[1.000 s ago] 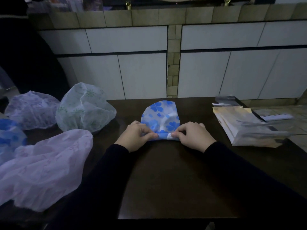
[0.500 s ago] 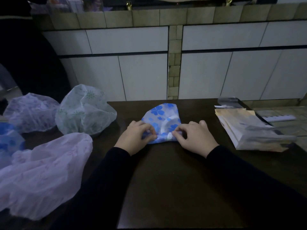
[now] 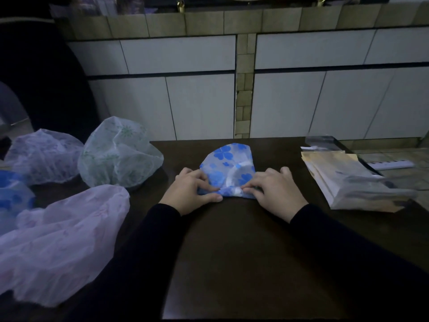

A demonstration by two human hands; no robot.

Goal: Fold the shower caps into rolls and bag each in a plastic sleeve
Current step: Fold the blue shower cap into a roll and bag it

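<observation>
A blue-flowered shower cap (image 3: 228, 162) lies folded flat on the dark table (image 3: 243, 252), its near edge turned into a small roll. My left hand (image 3: 191, 190) pinches the left end of that roll between thumb and fingers. My right hand (image 3: 275, 190) pinches the right end, fingers curled over it. A stack of plastic sleeves (image 3: 350, 182) lies to the right of my right hand.
Loose shower caps lie to the left: a pink one (image 3: 60, 240) nearest, a green-patterned one (image 3: 118, 154), a purple one (image 3: 44, 156) and a blue one (image 3: 12, 194) at the edge. A white tiled wall (image 3: 209, 101) stands behind the table.
The rolled near edge of the blue cap has grown as both hands turned it away from me. Less of the flat cap shows beyond the hands.
</observation>
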